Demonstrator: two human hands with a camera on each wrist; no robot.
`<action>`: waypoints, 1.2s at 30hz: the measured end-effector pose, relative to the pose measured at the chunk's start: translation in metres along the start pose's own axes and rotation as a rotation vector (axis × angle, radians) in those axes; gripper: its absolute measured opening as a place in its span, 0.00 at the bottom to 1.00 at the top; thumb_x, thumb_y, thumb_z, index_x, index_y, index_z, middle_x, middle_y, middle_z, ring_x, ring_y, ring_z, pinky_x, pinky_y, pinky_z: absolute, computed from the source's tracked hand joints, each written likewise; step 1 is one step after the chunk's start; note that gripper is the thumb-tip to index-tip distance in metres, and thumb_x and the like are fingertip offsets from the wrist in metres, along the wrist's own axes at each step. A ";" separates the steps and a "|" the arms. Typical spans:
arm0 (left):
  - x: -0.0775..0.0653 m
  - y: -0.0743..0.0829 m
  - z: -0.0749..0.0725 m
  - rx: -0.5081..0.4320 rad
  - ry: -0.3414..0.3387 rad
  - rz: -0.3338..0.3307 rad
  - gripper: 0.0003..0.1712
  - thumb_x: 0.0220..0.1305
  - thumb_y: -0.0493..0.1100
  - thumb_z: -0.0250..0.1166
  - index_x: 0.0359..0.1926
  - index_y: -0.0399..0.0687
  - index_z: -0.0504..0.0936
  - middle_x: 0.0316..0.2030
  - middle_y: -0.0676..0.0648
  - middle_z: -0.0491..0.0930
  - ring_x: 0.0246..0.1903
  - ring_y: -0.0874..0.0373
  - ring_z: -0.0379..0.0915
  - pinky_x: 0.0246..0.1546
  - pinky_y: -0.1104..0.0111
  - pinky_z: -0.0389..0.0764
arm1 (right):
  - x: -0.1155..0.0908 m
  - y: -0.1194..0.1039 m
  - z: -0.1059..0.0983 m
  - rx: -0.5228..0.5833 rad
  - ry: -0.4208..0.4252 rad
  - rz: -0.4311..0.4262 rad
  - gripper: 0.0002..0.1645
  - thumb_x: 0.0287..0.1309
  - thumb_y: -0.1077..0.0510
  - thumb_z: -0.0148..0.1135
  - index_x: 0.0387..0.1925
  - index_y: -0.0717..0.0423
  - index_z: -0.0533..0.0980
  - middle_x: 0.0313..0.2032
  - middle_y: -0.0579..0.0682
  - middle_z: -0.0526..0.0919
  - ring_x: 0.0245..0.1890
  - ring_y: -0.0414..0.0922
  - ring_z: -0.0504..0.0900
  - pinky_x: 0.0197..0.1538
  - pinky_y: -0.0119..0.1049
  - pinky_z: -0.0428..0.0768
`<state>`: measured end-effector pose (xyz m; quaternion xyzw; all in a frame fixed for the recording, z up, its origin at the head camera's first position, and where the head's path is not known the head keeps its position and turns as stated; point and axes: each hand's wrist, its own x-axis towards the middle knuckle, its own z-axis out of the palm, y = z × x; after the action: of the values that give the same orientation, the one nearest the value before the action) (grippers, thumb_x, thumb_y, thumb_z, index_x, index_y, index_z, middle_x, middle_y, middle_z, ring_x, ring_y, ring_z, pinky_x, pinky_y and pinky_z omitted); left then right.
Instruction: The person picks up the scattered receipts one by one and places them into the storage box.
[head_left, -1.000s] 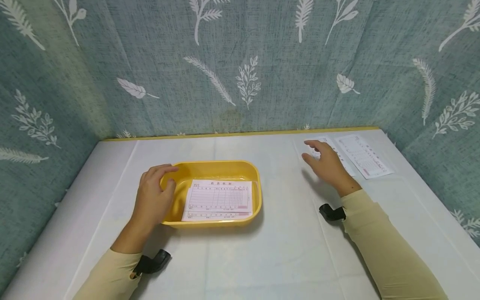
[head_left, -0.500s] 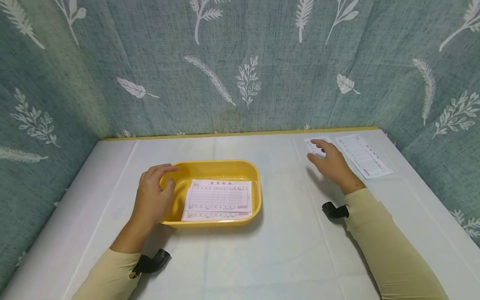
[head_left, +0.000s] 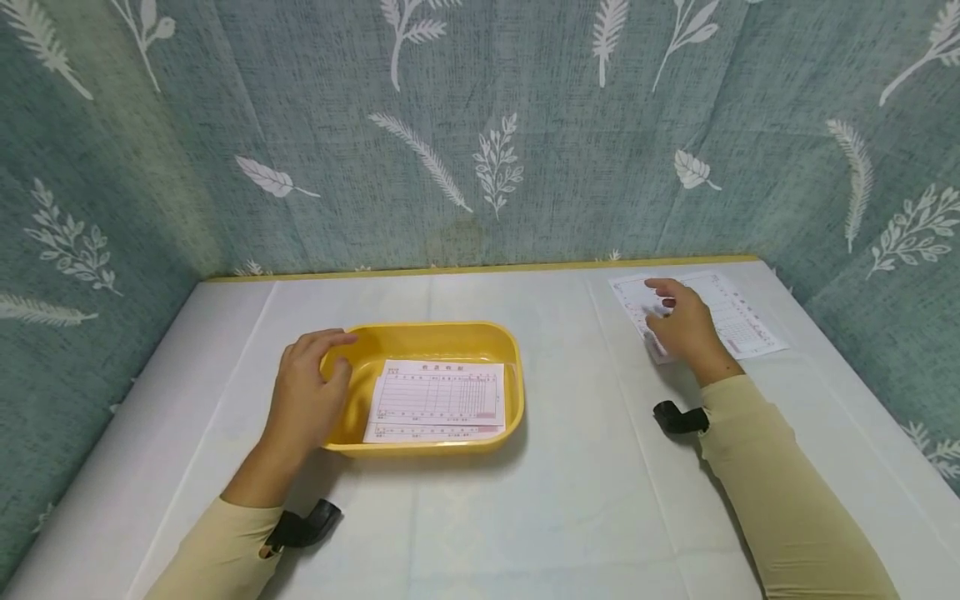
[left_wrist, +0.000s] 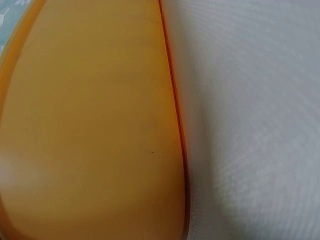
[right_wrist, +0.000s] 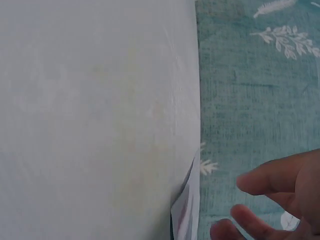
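Head, change: my right hand [head_left: 686,327] sits farther right than before, baring the left slip's [head_left: 632,297] near-left edge; my left hand [head_left: 306,387] stays put.
Right fingers: bent, thumb apart, over both slips; I see no grip.
Left fingers: loosely bent at the basin's left end; rim contact I can't tell.
Basin [head_left: 420,449]: glossy yellow, rounded oblong; printed forms [head_left: 441,390] inside, long axis left-right.
Right slip [head_left: 744,327]: thin printed paper, far right; both slips slant far-left to near-right.
Left wrist: smooth yellow wall, pale cloth [left_wrist: 260,120].
Right wrist: slip edge raised, my fingers apart from it.
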<state>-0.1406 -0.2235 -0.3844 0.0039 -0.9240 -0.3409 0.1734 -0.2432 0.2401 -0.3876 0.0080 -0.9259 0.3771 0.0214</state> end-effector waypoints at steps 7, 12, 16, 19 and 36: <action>0.000 0.001 0.000 0.000 -0.005 -0.002 0.18 0.68 0.37 0.53 0.55 0.40 0.82 0.62 0.37 0.74 0.62 0.38 0.64 0.63 0.41 0.65 | 0.002 0.007 -0.006 -0.002 -0.019 0.073 0.34 0.64 0.65 0.54 0.71 0.61 0.63 0.68 0.70 0.66 0.68 0.67 0.65 0.65 0.63 0.68; -0.001 0.001 0.000 0.004 -0.008 -0.010 0.19 0.68 0.37 0.53 0.55 0.40 0.82 0.62 0.38 0.74 0.62 0.38 0.64 0.63 0.41 0.65 | 0.004 0.013 -0.008 -0.040 -0.064 0.112 0.35 0.64 0.63 0.56 0.72 0.62 0.61 0.68 0.71 0.65 0.68 0.67 0.64 0.67 0.64 0.66; 0.000 0.001 0.000 0.005 -0.009 -0.012 0.19 0.68 0.37 0.53 0.55 0.41 0.82 0.63 0.38 0.74 0.63 0.38 0.64 0.64 0.41 0.65 | 0.005 0.016 -0.011 -0.087 -0.081 0.128 0.37 0.62 0.62 0.59 0.72 0.63 0.62 0.67 0.74 0.64 0.67 0.69 0.64 0.67 0.65 0.65; 0.000 0.001 0.000 0.006 -0.018 -0.020 0.19 0.69 0.37 0.52 0.56 0.41 0.82 0.63 0.38 0.73 0.64 0.38 0.63 0.64 0.41 0.64 | 0.005 0.018 -0.012 -0.123 -0.096 0.139 0.38 0.60 0.62 0.60 0.71 0.65 0.61 0.66 0.76 0.64 0.66 0.70 0.64 0.66 0.65 0.65; 0.000 0.001 -0.001 -0.002 -0.028 -0.018 0.19 0.69 0.37 0.52 0.56 0.42 0.82 0.63 0.38 0.73 0.64 0.38 0.63 0.65 0.41 0.64 | 0.003 0.023 -0.015 -0.238 -0.124 0.105 0.44 0.57 0.61 0.63 0.72 0.68 0.58 0.62 0.79 0.66 0.64 0.74 0.63 0.67 0.68 0.61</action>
<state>-0.1404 -0.2233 -0.3836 0.0072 -0.9259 -0.3433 0.1574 -0.2462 0.2668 -0.3923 -0.0198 -0.9627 0.2640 -0.0548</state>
